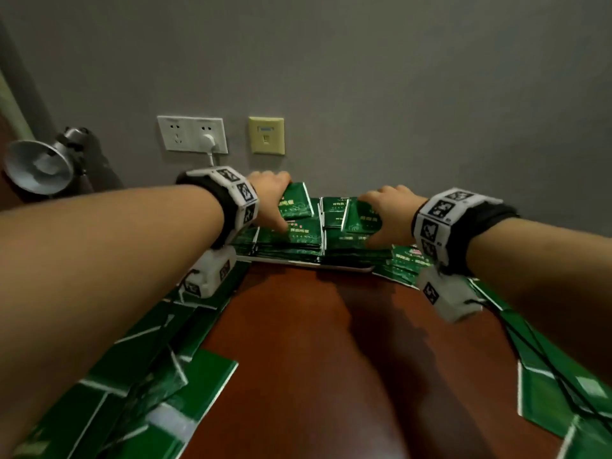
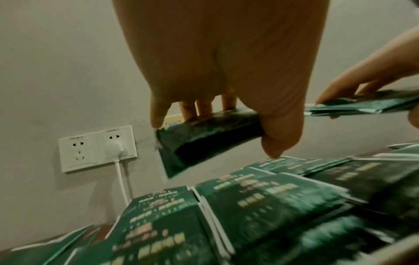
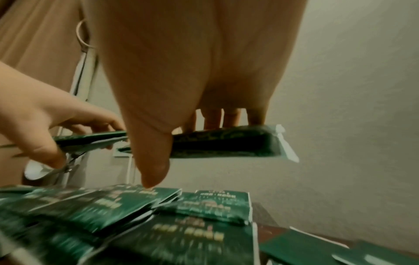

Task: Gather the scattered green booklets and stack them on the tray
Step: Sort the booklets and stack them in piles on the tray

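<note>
- I note the brown table (image 1: 298, 359), with loose green booklets (image 1: 159, 376) scattered along both its sides.
- Tray (image 1: 308, 264) at the far edge carries stacked booklets (image 1: 298, 241).
- My left hand (image 1: 270, 197) pinches one booklet (image 2: 204, 139) above the stacks.
- My right hand (image 1: 390, 210) pinches another booklet (image 3: 224, 141).

Looks like an office or study corner — reddish-brown polished wooden desk (image 1: 298, 342) pushed against a plain grey painted wall (image 1: 364, 77). On that wall, a white double power socket (image 1: 192, 134) with one plug in, beside it a yellowed network data port (image 1: 266, 135) — typical office fittings. At the left edge, a metal clip-on desk lamp (image 1: 39, 165). Piles of identical green printed booklets (image 1: 298, 240) suggest paperwork.
</note>
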Demonstrator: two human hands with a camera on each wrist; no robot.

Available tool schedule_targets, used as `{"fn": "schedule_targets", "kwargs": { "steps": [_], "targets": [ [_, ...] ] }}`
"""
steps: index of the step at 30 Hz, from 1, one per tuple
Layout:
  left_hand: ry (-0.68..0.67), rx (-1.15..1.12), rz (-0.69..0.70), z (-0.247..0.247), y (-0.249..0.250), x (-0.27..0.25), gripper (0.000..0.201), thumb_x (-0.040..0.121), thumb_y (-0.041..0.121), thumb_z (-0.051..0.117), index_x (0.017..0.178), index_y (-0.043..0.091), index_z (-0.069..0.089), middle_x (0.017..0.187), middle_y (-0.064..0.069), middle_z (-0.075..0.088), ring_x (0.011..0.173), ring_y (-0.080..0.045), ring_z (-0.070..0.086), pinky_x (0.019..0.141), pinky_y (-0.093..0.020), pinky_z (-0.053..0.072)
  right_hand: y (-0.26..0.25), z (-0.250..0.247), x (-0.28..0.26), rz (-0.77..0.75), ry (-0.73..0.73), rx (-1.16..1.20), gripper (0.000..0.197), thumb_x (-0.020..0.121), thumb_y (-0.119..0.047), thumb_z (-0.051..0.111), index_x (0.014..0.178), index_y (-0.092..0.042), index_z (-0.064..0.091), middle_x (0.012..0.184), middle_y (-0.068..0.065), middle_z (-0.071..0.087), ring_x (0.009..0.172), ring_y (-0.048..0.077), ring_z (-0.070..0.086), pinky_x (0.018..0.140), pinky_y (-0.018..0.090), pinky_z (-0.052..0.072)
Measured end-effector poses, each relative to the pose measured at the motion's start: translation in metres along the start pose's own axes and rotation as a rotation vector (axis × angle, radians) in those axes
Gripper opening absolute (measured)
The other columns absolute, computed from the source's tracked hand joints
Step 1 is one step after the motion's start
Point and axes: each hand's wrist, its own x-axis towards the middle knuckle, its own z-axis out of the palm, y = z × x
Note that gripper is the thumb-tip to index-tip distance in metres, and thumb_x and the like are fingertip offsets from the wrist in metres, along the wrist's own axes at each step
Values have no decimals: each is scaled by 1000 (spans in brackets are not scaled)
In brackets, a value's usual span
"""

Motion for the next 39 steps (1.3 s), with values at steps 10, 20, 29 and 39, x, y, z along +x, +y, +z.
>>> {"fn": "schedule_targets", "kwargs": {
  "steps": [10,20,29,39],
  "targets": [
    [-92,68,-11,4,-33,128,72,72,33,81,130,11,44,123,-13,57,107,-31,57,92,-44,49,16,-13,132,-9,-9,-45,81,74,-52,76,142,-27,40,132,8,52,120,34,47,98,44,43],
    [-206,58,21,32,-25,194,80,75,36,81,140,15,41,131,-8,55,113,-29,56,96,-41,47,15,20,190,-45,-136,33,73,80,-37,76,143,-22,41,128,7,58,110,28,57,86,32,45],
    [-301,34,-14,38,-26,194,84,73,50,77,144,26,39,141,-3,50,127,-29,49,108,-49,39,17,27,194,-36,-220,-3,84,82,-45,72,149,-22,28,141,8,49,122,29,52,102,42,43],
    [-55,20,22,10,-17,159,45,97,34,54,135,11,52,131,-8,57,118,-26,54,96,-34,42,8,17,160,-67,-126,-6,68,91,-33,65,149,-21,32,143,5,48,123,28,52,98,35,42]
  ]
}}
